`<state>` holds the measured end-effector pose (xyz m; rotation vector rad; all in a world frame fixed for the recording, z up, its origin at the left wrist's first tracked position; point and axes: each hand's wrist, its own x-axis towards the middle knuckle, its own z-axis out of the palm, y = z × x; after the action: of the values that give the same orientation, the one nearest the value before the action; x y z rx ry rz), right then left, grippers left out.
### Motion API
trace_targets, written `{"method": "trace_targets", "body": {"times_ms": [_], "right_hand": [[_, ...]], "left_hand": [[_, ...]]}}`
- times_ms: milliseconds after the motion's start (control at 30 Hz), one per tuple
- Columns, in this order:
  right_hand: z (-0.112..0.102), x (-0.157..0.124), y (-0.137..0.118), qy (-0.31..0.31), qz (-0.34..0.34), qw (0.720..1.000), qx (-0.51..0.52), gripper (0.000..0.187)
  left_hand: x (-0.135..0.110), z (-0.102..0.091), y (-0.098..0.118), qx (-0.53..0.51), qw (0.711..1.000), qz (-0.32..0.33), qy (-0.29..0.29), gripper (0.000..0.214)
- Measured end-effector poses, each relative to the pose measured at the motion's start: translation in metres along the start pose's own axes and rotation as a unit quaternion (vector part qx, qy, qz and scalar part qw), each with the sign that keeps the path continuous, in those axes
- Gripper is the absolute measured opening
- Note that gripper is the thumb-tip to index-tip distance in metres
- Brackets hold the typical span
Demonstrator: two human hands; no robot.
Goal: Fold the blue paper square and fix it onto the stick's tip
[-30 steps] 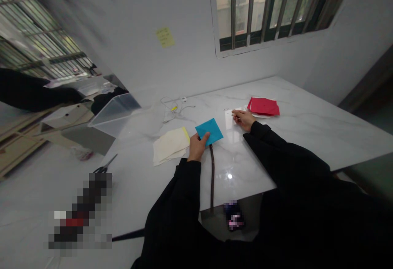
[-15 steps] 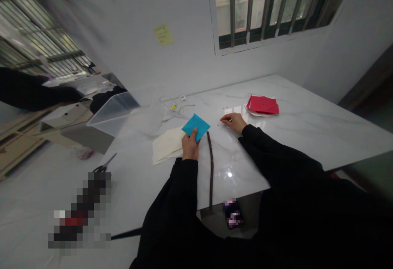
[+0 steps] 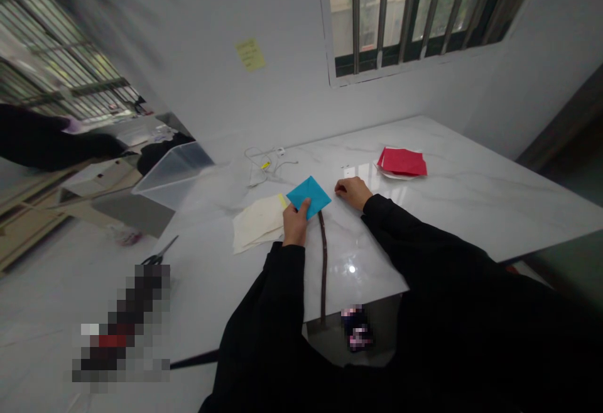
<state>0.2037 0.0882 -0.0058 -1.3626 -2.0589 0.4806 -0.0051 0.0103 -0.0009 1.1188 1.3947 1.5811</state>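
Observation:
My left hand (image 3: 295, 227) is closed on a blue paper square (image 3: 309, 195), thumb on top, held above the table with one corner toward the wall. Faint crease lines show on the paper. To its right, my right hand (image 3: 354, 193) is closed with the fingertips together, low over the table; whether anything small is between them cannot be seen. A thin dark stick (image 3: 324, 256) lies lengthwise between my arms, its far end reaching under the blue paper. Cream paper sheets (image 3: 257, 221) lie left of my left hand.
Red paper (image 3: 402, 161) lies on white sheets at the back right. A thin cable (image 3: 254, 160) runs near the wall. Scissors (image 3: 162, 253) and a clear plastic bin (image 3: 172, 174) are on the left. A person's dark sleeve (image 3: 56, 139) shows at far left.
My left hand has moved slightly right with the blue paper, now over the stick's far end. My right hand has shifted slightly left and its fingers have curled in more.

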Motion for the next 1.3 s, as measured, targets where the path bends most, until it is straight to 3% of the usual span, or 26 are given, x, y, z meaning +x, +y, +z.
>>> {"method": "trace_targets", "body": {"times_ms": [67, 167, 267, 533, 933, 1300], "right_hand": [[-0.002, -0.005, 0.005, 0.020, 0.017, 0.992, 0.123, 0.007], [-0.006, -0.013, 0.009, 0.033, 0.058, 0.937, 0.344, 0.020], [-0.009, -0.020, 0.002, 0.026, 0.052, 0.895, 0.442, 0.032], [-0.004, -0.031, -0.030, -0.015, -0.073, 0.924, 0.374, 0.026], [0.000, -0.037, -0.035, 0.005, -0.086, 0.955, 0.283, 0.013], [0.000, -0.039, -0.038, 0.030, -0.086, 0.964, 0.249, 0.014]], "left_hand": [[-0.001, 0.000, 0.001, 0.016, 1.000, 0.012, -0.008, 0.048], [-0.002, -0.001, 0.002, 0.035, 0.999, 0.025, -0.014, 0.046], [-0.003, -0.001, 0.001, 0.065, 0.997, 0.028, -0.030, 0.043], [-0.009, 0.001, 0.006, 0.092, 0.989, 0.041, -0.104, 0.044], [-0.011, 0.005, 0.003, 0.062, 0.991, 0.027, -0.112, 0.052], [-0.012, 0.006, 0.006, 0.044, 0.993, 0.022, -0.109, 0.057]]}}
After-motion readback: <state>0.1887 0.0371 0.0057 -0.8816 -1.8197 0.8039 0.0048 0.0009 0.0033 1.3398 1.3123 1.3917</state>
